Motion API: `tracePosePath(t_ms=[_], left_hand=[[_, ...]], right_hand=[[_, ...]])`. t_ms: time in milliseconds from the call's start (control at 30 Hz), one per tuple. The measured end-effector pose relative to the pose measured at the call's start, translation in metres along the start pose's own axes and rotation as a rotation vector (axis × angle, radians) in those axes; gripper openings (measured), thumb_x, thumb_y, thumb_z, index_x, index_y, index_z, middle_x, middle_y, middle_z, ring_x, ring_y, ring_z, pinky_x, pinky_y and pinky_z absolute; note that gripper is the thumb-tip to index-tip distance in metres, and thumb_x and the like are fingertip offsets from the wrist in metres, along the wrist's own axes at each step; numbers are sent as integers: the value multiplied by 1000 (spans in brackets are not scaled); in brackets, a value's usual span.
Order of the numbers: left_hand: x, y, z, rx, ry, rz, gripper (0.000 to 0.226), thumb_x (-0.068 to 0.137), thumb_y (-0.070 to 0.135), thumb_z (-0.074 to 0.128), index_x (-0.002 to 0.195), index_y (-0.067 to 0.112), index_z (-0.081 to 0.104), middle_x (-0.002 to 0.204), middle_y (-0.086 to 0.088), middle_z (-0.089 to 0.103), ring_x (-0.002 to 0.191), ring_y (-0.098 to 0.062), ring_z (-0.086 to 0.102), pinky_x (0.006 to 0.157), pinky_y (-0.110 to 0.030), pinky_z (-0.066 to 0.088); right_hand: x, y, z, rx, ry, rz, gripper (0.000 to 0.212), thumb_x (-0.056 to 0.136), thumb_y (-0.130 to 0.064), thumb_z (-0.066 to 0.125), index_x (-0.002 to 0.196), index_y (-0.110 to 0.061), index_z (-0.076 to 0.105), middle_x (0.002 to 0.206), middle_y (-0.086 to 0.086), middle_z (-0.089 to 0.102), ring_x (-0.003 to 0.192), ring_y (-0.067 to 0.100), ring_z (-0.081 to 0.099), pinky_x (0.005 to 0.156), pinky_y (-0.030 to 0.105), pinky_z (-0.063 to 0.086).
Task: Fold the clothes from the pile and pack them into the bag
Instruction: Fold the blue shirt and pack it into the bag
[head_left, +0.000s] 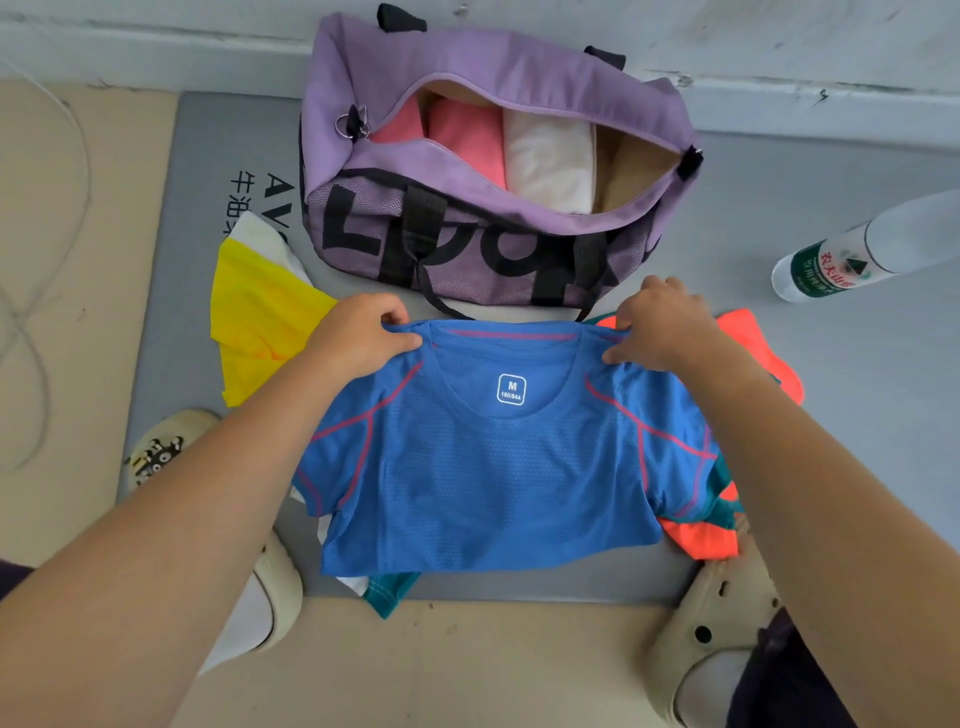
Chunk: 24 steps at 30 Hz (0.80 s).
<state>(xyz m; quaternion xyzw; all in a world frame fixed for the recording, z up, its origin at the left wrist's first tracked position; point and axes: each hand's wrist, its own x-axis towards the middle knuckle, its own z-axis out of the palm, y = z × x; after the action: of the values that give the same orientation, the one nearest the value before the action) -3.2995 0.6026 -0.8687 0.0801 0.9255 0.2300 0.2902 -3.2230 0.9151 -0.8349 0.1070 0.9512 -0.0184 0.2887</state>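
The blue shirt (488, 467) is spread flat on the grey mat (208, 156), just below the open purple bag (488, 93). Its left shoulder is pinched by the left hand (363, 332), its right shoulder by the right hand (660, 325).

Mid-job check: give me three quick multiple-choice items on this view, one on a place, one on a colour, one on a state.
1. Where is the yellow garment?
A. inside the bag
B. left of the blue T-shirt
C. under the bottle

2. What colour is the duffel bag?
A. purple
B. green
C. black

3. How is the blue T-shirt held?
A. one hand only
B. untouched
C. both hands at the shoulders

Answers: B, it lies on the mat at left; A, purple fabric with black letters; C, left hand and right hand pinch it.
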Motion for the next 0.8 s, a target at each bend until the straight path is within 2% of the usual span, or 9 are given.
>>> tracePosePath(t_ms=[100,200,267,333,433,500,567,667,800], left_hand=[[-4,2,0,-27,135,-45,15,85,32,71,83,22,60,89,1,65,85,-23,59,73,-35,47],[-14,5,5,145,320,-22,21,88,27,67,106,19,59,109,-8,61,98,-33,57,77,-42,47],[-24,12,13,308,401,80,35,87,25,66,120,14,55,121,-12,54,108,-35,52,84,-46,43],[-39,28,24,330,426,253,34,87,24,63,118,13,58,122,-11,54,108,-34,51,85,-47,42],[-68,54,57,305,294,571,30,87,28,59,112,13,64,125,-10,59,112,-34,55,88,-44,42],[-84,65,82,350,158,675,42,91,38,54,127,17,61,141,-9,53,131,-31,47,102,-44,39],[-91,68,102,404,46,603,54,97,48,42,145,24,45,158,-6,33,146,-27,27,116,-46,25],[-86,60,117,462,-35,443,64,99,56,28,156,30,15,166,0,4,152,-22,-1,121,-46,4],[-81,55,125,482,-46,410,67,98,60,20,156,31,6,166,3,-1,152,-21,-7,122,-47,1]], right_hand=[[0,2,-6,98,132,17,38,80,-45,73,109,-20,67,119,10,51,118,31,41,95,43,33],[-6,-1,-2,192,322,54,39,82,-38,72,109,-13,57,118,13,51,115,34,44,94,46,35],[-10,0,4,267,390,46,40,81,-34,74,108,-11,54,114,12,54,110,34,48,91,46,37],[-13,3,10,350,341,8,35,80,-32,75,102,-12,57,107,8,60,105,32,53,90,43,38],[-15,5,20,358,192,9,36,79,-38,76,105,-17,62,108,4,63,109,29,53,94,41,34],[-15,6,25,300,159,32,40,80,-43,74,110,-20,63,111,4,61,115,28,49,96,41,31],[-14,7,26,266,204,30,36,81,-42,73,107,-20,65,108,7,57,114,29,46,94,41,30],[-13,6,23,299,284,-27,23,81,-32,74,94,-15,66,101,9,58,107,31,48,90,39,32],[-11,2,16,346,311,-75,20,82,-28,73,82,-15,57,90,7,63,99,31,52,86,40,34]])
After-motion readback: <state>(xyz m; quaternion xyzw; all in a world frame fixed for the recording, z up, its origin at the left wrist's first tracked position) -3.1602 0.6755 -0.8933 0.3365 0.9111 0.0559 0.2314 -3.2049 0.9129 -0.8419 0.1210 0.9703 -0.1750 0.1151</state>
